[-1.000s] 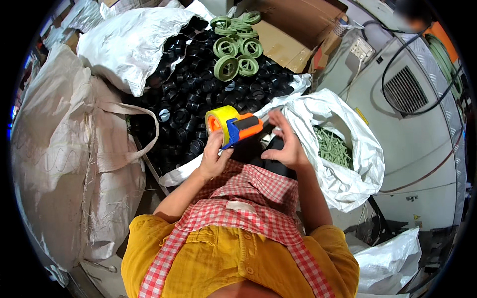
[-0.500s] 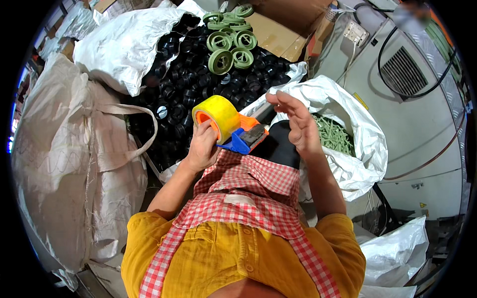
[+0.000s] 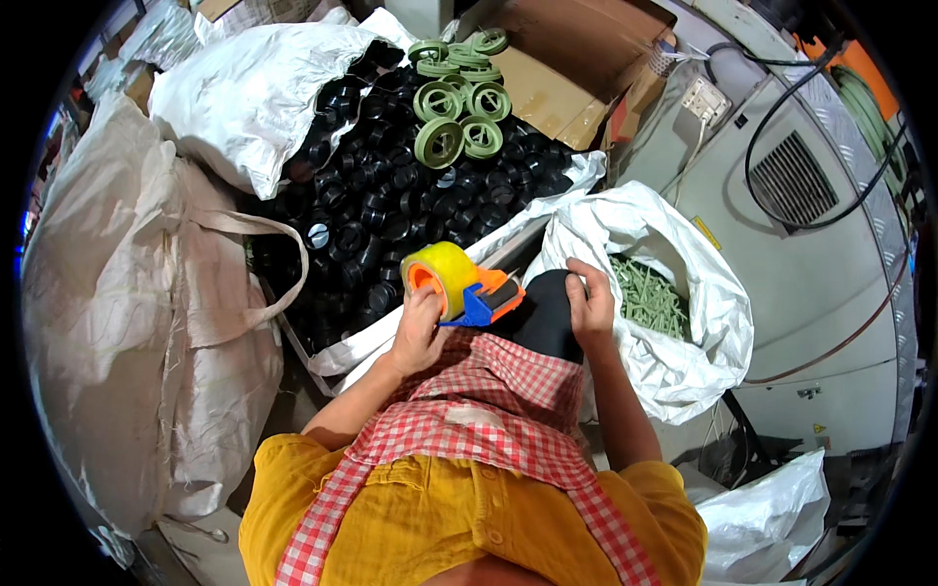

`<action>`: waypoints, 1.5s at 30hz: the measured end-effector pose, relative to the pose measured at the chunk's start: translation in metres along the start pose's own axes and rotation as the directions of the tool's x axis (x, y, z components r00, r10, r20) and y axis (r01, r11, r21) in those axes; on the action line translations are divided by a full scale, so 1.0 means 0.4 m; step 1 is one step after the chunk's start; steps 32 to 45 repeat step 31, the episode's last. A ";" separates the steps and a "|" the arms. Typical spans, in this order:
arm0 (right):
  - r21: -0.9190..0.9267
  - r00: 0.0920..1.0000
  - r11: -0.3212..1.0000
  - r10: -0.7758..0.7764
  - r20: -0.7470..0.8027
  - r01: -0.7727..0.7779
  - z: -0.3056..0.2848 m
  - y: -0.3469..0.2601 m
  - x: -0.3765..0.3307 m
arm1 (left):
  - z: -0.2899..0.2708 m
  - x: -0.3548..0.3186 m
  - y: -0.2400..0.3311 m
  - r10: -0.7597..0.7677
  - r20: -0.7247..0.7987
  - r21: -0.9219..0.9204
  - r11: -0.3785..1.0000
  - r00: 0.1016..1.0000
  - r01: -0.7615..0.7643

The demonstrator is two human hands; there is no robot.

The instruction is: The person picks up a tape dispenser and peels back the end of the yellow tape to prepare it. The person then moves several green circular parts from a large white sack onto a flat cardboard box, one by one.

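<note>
My left hand [image 3: 418, 330] is closed around a tape dispenser [image 3: 478, 309] with a blue and orange body. A wide roll of yellow tape [image 3: 451, 269] sits on its orange hub, and my fingers reach into the hub's side. The dispenser is held above my lap, next to my dark-clad knee [image 3: 549, 305]. At the outer side of that knee is my right hand [image 3: 592, 303], with nothing visible in it; its fingers point forward and the thumb stands slightly apart. A red-and-white checked apron [image 3: 489, 366] covers my lap.
Ahead lies a heap of black round plastic parts [image 3: 391, 200], topped by several green spoked rings [image 3: 440, 142]. An open white sack [image 3: 718, 356] holds green strips [image 3: 650, 298]. White sacks [image 3: 244, 93] and an open cardboard box [image 3: 547, 93] surround the heap. A grey cabinet [image 3: 831, 293] stands right.
My right hand has come down from a raised, spread pose to beside my knee. The left hand and tape dispenser sit slightly lower in view, and the whole view has shifted a little.
</note>
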State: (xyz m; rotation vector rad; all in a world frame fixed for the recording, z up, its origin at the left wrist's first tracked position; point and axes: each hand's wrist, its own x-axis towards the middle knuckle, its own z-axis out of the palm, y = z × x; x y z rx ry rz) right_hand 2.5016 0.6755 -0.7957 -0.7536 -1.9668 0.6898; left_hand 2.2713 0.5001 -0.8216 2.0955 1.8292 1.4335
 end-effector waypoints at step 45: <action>-0.141 0.595 0.988 0.146 0.790 -0.054 0.143 0.052 0.142 | -0.225 0.484 0.160 -0.412 0.148 0.182 0.905 0.899 0.384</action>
